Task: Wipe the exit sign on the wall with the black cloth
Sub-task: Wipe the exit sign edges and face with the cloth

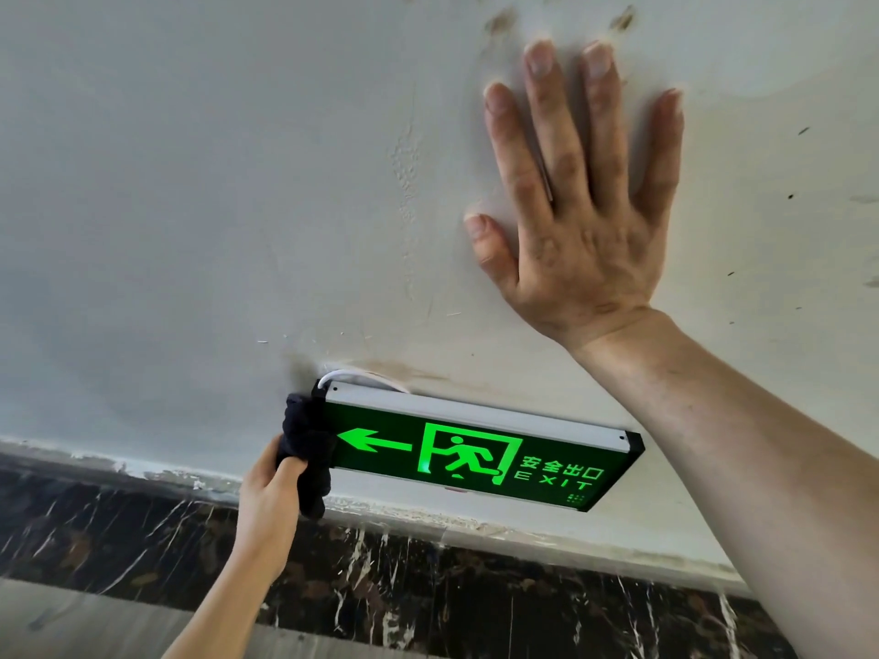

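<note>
The exit sign (480, 451) is a long dark panel with a lit green arrow, running figure and the word EXIT, fixed low on the white wall (214, 183). My left hand (266, 497) grips a bunched black cloth (307, 449) and presses it against the sign's left end, covering that edge. My right hand (578, 197) lies flat on the wall above and to the right of the sign, fingers spread, holding nothing.
A white cable (354, 375) loops out of the wall behind the sign's top left corner. Below the sign runs a dark marble skirting (428, 592) with white veins. The wall carries scuffs and brown stains.
</note>
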`<state>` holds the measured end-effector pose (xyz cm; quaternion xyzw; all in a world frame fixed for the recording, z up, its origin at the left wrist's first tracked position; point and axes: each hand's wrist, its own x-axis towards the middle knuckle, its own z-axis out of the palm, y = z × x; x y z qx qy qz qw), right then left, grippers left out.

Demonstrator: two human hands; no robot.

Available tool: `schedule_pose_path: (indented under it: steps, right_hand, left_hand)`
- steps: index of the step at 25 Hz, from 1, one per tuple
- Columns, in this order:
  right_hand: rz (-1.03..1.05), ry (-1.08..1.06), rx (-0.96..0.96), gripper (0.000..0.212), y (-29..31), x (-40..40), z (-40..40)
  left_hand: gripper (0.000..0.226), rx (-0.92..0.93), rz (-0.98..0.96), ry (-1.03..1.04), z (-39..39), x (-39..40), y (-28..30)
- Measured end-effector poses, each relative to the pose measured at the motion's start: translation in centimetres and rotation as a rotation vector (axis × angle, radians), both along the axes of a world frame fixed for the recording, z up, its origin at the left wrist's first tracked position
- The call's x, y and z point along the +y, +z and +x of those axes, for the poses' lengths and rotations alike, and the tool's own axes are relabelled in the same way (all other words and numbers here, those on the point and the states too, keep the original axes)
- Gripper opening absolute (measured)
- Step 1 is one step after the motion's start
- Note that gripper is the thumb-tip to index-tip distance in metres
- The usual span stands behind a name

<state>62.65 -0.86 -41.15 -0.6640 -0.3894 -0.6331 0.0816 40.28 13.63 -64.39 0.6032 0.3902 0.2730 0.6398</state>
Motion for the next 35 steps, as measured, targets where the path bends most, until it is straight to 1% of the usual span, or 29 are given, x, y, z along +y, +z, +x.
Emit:
schedule_pose_path:
  steps: [2,5,6,8,11,13,15,17,20,21,22,24,27,29,30,31,32,34,35]
  right_hand:
    - [-0.007,0.005,0.004,0.062,-0.1,0.0,0.0]
    - [-0.017,0.006,0.015,0.061,0.0,0.0,0.0]
    - [-0.015,0.003,0.016,0.061,0.0,0.0,0.0]
    - [-0.012,0.002,0.013,0.061,0.0,-0.1,0.0]
    - [-0.013,0.001,0.013,0.062,0.0,0.0,-0.1]
    - [-0.013,-0.006,0.015,0.062,0.0,0.0,-0.1]
    - [-0.024,-0.012,0.023,0.062,0.0,0.0,-0.1]
    - [-0.043,-0.005,0.034,0.063,0.0,0.0,-0.2]
    - [-0.074,0.016,0.084,0.063,0.2,-0.4,-0.6]
    - [-0.091,0.031,0.117,0.064,0.3,-0.6,-1.0]
    - [-0.121,0.041,0.160,0.065,0.3,-0.9,-1.4]
    - [-0.196,0.056,0.279,0.068,0.7,-1.5,-2.0]
    - [-0.266,0.092,0.476,0.069,2.1,-2.5,-4.0]
    - [-0.216,0.202,0.584,0.063,1.7,-3.5,-7.2]
    - [-0.193,0.281,0.677,0.059,0.9,-4.3,-9.4]
    - [-0.205,0.375,0.833,0.056,-0.4,-5.4,-11.8]
    - [-0.257,0.468,1.064,0.055,-1.8,-6.5,-14.4]
    - [-0.390,0.578,1.626,0.060,-4.5,-8.8,-18.7]
    - [-0.412,0.622,1.890,0.065,-5.7,-9.8,-20.2]
  left_hand:
    - [0.048,0.031,-0.031,-0.011,-0.1,0.0,-1.2]
    - [0.053,0.069,-0.057,0.002,0.1,0.3,-2.4]
    - [0.052,0.090,-0.078,0.017,0.1,0.4,-2.8]
    - [0.042,0.172,-0.136,0.013,0.0,0.3,-3.9]
    - [0.029,0.340,-0.311,-0.131,-0.5,-1.7,-6.1]
    - [0.029,0.376,-0.401,-0.250,-1.1,-3.7,-6.8]
    - [0.030,0.326,-0.447,-0.265,-1.9,-5.0,-6.5]
    - [0.031,0.251,-0.504,-0.260,-3.0,-5.6,-5.0]
    - [0.043,0.149,-0.485,-0.270,-5.5,-6.3,-1.5]
    - [0.041,0.112,-0.475,-0.280,-6.5,-6.7,0.0]
    - [0.034,0.066,-0.471,-0.308,-7.4,-7.2,1.6]
    - [0.020,-0.006,-0.475,-0.342,-9.4,-8.3,4.7]
    - [0.026,-0.090,-0.492,-0.309,-12.8,-9.3,7.8]
    - [0.028,-0.112,-0.489,-0.293,-14.2,-9.8,9.2]
    - [0.030,-0.101,-0.476,-0.290,-14.7,-10.0,9.7]
    - [0.029,-0.088,-0.458,-0.299,-14.9,-10.2,10.1]
    - [0.027,-0.063,-0.438,-0.323,-14.9,-10.3,10.4]
    - [0.032,0.005,-0.397,-0.414,-14.4,-10.7,11.0]
    - [0.036,0.039,-0.372,-0.467,-13.9,-11.0,11.2]
